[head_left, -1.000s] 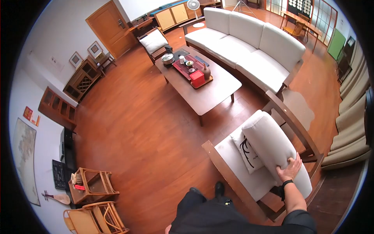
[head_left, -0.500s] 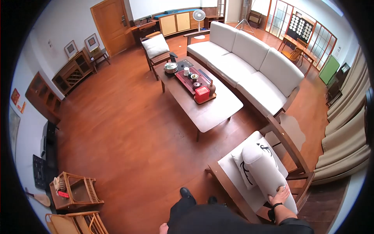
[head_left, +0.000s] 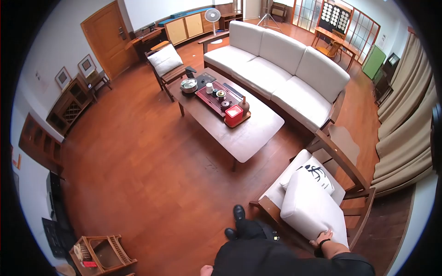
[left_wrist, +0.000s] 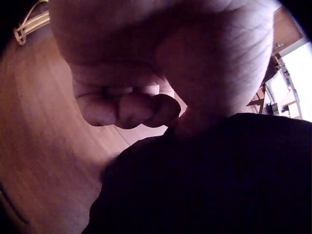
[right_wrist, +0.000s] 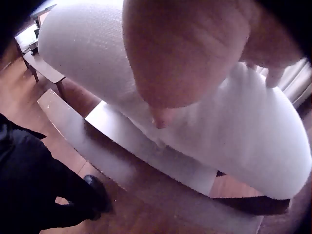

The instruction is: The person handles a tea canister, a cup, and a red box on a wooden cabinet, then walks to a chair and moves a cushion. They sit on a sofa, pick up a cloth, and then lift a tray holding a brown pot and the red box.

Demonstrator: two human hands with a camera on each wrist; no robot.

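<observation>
My right hand (head_left: 323, 237) grips the near edge of a thick white back cushion (head_left: 311, 204). This cushion lies tilted across a wooden armchair, overlapping the near armrest (right_wrist: 87, 131) in the head view. In the right wrist view my thumb presses one face of the cushion, with fingers (right_wrist: 275, 75) over the other side. A white throw pillow (head_left: 322, 177) with a black print shows just beyond the cushion, on the seat. My left hand (left_wrist: 161, 63) hangs beside my dark clothing, its fingers loosely curled around nothing.
A low coffee table (head_left: 258, 133) with a tea tray (head_left: 216, 99) and red box (head_left: 233, 114) stands ahead. Behind it runs a long white sofa (head_left: 290, 69). Beige curtains (head_left: 400, 124) hang on the right; a small rattan stand (head_left: 103, 253) is at lower left.
The back cushion has tipped over to the left, toward the near armrest, with my right hand still on it. More of the printed pillow shows behind it. My left hand stays low.
</observation>
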